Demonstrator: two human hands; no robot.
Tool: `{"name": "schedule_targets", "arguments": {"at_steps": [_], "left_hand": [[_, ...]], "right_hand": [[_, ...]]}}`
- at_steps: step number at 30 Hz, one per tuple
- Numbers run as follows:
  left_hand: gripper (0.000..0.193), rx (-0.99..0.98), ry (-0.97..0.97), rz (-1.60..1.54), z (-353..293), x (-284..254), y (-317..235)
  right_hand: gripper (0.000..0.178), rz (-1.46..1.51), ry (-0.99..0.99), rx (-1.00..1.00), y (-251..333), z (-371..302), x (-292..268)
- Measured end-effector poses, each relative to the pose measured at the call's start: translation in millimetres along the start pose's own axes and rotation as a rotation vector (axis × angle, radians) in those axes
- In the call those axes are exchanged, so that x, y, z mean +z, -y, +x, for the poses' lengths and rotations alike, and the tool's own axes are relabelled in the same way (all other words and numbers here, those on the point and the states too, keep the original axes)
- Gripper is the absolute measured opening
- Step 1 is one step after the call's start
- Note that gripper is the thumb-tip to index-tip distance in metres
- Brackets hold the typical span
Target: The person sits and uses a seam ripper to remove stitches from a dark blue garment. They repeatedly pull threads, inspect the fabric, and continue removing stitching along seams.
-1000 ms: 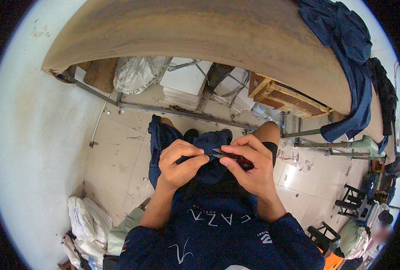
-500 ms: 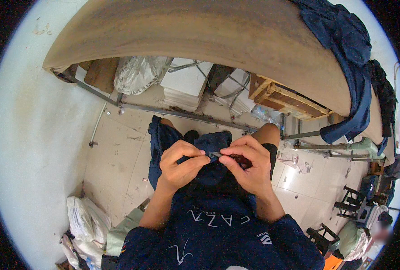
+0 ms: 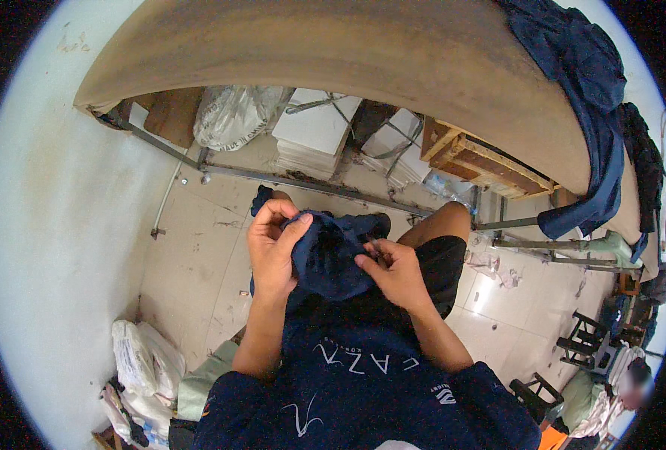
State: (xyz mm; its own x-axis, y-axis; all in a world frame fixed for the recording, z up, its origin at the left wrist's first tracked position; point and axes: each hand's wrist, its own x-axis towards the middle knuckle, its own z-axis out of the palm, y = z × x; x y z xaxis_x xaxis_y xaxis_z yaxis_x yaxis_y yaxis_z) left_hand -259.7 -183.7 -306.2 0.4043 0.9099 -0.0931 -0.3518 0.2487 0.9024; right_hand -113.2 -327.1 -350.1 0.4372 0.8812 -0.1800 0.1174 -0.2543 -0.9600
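The navy cloth (image 3: 325,259) now spreads wider above my lap (image 3: 441,274), so more of it seems exposed: my left hand (image 3: 271,251) pinches its upper-left edge, my right hand (image 3: 395,277), now farther apart, its right side.

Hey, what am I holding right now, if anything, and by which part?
Dark blue cloth: your left hand pinches its upper left edge. Your right hand is at its right side; what that hand grips can't be told.

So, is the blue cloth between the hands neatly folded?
Not neatly folded: the blue cloth bunches loosely between the left hand and right hand.
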Motion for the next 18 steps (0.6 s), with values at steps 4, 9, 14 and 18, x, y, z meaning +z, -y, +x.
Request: {"name": "schedule_targets", "arguments": {"at_steps": [4,9,14,18], "left_hand": [[0.014,-0.190,0.001,0.037,2.9,-3.3,-5.1],[0.017,-0.333,0.074,-0.179,0.4,-7.3,7.2],[0.018,-0.334,0.121,-0.257,0.5,-12.4,15.5],[0.017,-0.346,0.093,-0.262,-0.5,-13.2,16.5]], "right_hand": [[0.017,0.839,-0.038,0.260,-1.0,1.8,-14.2],[0.023,1.300,0.192,0.269,11.4,10.6,-31.3],[0.034,1.169,0.027,0.184,34.2,3.7,-21.4],[0.048,0.809,0.009,0.095,29.5,-2.6,-19.1]]}}
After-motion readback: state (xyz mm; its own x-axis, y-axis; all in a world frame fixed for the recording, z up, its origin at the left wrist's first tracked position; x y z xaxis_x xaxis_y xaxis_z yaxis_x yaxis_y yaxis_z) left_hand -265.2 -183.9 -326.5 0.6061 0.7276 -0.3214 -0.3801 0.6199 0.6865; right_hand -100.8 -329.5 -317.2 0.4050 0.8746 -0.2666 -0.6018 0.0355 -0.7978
